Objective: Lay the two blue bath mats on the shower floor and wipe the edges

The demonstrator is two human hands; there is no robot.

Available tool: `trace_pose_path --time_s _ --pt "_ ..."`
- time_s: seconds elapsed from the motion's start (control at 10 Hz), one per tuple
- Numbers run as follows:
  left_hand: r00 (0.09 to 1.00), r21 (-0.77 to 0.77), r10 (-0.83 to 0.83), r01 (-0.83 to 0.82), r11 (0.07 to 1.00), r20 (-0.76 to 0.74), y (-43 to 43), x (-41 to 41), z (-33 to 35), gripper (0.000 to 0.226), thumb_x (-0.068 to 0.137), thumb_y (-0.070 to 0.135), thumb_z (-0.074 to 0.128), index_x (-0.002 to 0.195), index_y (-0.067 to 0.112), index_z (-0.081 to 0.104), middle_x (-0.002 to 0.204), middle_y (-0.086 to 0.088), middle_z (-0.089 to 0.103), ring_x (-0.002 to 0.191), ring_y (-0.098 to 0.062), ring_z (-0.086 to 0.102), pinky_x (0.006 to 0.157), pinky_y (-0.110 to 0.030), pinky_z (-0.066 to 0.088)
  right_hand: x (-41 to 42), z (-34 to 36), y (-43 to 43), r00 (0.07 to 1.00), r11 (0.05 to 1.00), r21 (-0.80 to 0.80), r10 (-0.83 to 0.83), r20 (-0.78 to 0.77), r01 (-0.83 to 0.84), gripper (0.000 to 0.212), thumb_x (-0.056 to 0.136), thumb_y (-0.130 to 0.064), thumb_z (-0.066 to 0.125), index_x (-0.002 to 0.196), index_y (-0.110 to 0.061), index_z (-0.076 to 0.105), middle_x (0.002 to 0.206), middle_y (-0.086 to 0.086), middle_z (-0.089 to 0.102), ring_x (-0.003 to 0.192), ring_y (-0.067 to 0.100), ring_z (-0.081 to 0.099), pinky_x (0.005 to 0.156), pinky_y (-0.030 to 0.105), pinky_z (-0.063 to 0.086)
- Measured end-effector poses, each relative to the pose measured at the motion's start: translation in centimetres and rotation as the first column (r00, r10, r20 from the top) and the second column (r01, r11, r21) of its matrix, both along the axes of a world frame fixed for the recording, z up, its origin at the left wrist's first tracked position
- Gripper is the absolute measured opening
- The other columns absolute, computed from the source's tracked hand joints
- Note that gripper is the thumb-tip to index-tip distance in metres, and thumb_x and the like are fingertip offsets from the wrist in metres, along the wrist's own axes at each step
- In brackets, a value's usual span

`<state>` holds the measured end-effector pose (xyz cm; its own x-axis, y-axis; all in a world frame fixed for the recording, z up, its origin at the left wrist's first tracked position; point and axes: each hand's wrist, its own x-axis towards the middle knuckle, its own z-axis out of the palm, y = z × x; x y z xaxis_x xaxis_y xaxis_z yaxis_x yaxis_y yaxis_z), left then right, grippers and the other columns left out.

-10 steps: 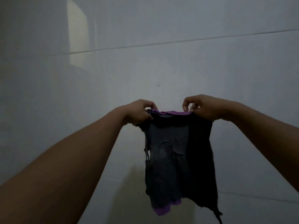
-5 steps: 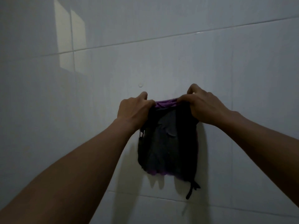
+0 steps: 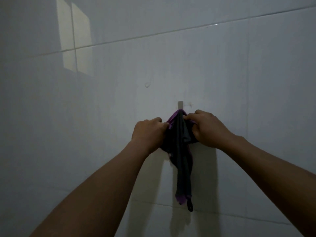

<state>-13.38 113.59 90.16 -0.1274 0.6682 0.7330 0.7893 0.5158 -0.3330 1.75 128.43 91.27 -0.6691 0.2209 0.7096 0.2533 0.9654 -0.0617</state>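
The step in hand looks like the cloth part of the job, not the laying of the mats: neither the blue bath mats nor the shower floor is in view, so how far the laying has got cannot be told. Both arms reach out to a white tiled wall [image 3: 239, 74], and between the two hands hangs a dark grey cloth [image 3: 183, 156] with purple edging. Its top is bunched just above the knuckles, under a small metal hook [image 3: 180, 105] fixed to the wall. The left hand [image 3: 148, 131] has its fingers curled and pinches the cloth's near edge from its own side. The right hand [image 3: 207, 129] grasps the gathered top and a fold of fabric from the other side, thumb toward the hook. Below the hands the rest of the cloth trails down in a narrow twisted tail that ends in a purple hem and a small dark loop. Whether the cloth is caught on the hook or only held against it cannot be made out. If it is being hung, the next move calls for seating the bunched top fully over the hook before either hand lets go. If it is being taken down for wiping, both hands must lift it up and off together so the edging does not snag.
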Motion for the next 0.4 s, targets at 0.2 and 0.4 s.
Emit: trace_pose_path --time_s 0.2,0.4 --pt "0.993 -0.074 -0.112 0.116 0.991 0.047 -1.3 0.1 -1.3 0.04 0.095 0.056 0.046 0.116 0.025 0.061 0.098 0.001 0.059 0.076 -0.025 0.062 0.061 -0.033 0.044 -0.3 -1.4 -2.0 0.993 0.955 0.289 -0.035 -0.115 0.067 0.026 0.086 -0.038 0.057 0.094 -0.015 0.064 0.093 -0.001 0.043 0.084 0.016 0.042 0.062 0.032 0.047" --pt "0.994 -0.121 -0.06 0.071 0.99 0.091 -6.2 -1.5 -1.2 0.051 0.097 0.063 0.039 0.116 0.022 0.064 0.106 -0.001 0.062 0.082 -0.024 0.062 0.068 -0.033 0.046 -2.3 -2.1 -5.5 0.971 0.9 0.431 0.044 -0.236 0.064 0.026 0.082 -0.035 0.06 0.092 -0.01 0.063 0.101 0.011 0.052 0.086 0.025 0.047 0.066 0.041 0.046"
